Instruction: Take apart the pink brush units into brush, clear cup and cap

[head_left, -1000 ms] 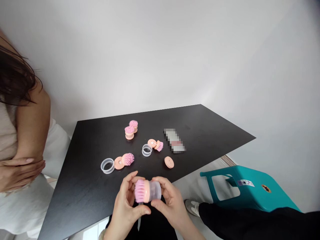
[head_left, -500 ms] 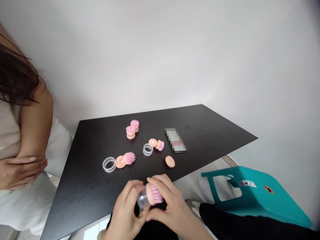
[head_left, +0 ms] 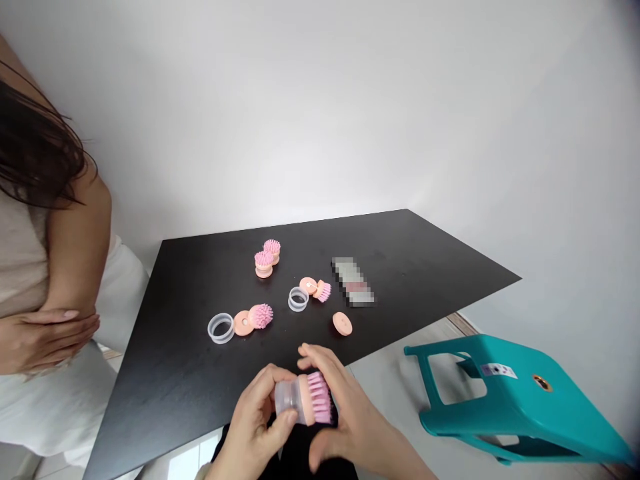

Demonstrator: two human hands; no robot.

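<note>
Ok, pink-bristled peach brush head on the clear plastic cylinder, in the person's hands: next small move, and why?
Probably close the right hand on the peach brush head and twist it slightly against the clear cylinder, testing the join. The left hand grips the cylinder; the right sits loose by the pink bristles. A matching clear plastic ring lies separate on the black tabletop.

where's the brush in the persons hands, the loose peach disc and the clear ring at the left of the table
pink-bristled brush [head_left: 320, 399], head view, on the pink bristles
loose peach disc [head_left: 343, 324], head view, on its top face
clear ring [head_left: 221, 339], head view, on its near wall
</note>
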